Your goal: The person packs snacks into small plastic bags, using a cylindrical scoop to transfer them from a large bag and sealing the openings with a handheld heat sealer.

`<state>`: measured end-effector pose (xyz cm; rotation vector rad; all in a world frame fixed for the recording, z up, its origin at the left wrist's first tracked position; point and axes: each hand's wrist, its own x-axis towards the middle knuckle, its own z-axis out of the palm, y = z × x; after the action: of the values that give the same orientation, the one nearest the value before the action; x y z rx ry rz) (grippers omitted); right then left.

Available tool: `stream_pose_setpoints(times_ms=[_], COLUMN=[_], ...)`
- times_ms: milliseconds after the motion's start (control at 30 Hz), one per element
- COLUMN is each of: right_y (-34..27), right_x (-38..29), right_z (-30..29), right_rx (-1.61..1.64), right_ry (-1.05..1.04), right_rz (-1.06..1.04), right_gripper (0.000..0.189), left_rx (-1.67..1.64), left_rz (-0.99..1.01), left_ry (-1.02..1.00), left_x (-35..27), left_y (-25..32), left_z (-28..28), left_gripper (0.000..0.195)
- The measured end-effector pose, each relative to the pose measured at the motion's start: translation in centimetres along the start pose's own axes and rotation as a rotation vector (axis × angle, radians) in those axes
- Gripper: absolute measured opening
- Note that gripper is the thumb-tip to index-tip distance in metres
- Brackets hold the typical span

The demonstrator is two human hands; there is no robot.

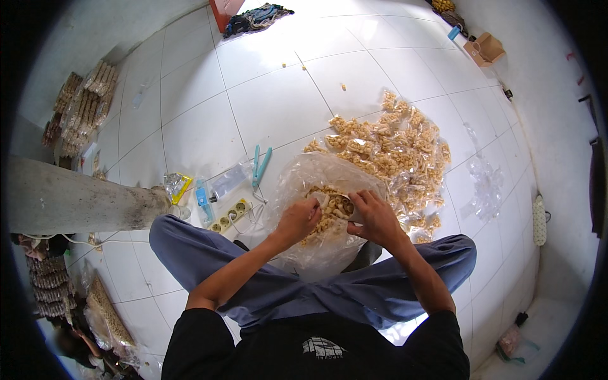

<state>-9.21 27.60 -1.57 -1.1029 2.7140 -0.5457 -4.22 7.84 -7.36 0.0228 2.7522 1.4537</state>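
A large clear plastic bag [304, 173] of ring-shaped snacks [316, 232] stands rolled open between my crossed legs. My right hand [375, 216] grips a light-coloured cup [355, 216] with snack rings in it, tilted over the bag's mouth. My left hand [299, 219] is at the cup's left side, its fingers curled near what looks like a small clear bag; how it holds this is hard to see. Many small filled snack packets [403, 152] lie heaped on the tiles beyond the large bag and to its right.
To the left lie a turquoise hand sealer or straightener [261, 166], a power strip [230, 217], flat clear bags [232, 180] and a yellow packet [179, 187] near a round pillar [85, 194]. Empty plastic bags [483, 185] lie right. Stacked packets [88, 109] stand far left. A person [85, 342] is at lower left.
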Motion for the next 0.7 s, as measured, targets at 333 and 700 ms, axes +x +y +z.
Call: stream_pose_setpoints(times_ms=[333, 700], right_y=[-0.02, -0.28], right_x=[-0.11, -0.13], right_z=[-0.51, -0.96], right_rx=[-0.044, -0.032], right_ry=[0.049, 0.028], right_rz=[-0.042, -0.046], right_gripper=[0.061, 0.06], left_rx=[0.091, 0.237], left_rz=[0.027, 0.117], left_ry=[-0.006, 0.039], left_x=[-0.03, -0.06], left_y=[0.45, 0.32], left_z=[0.39, 1.01], left_gripper=[0.017, 0.012])
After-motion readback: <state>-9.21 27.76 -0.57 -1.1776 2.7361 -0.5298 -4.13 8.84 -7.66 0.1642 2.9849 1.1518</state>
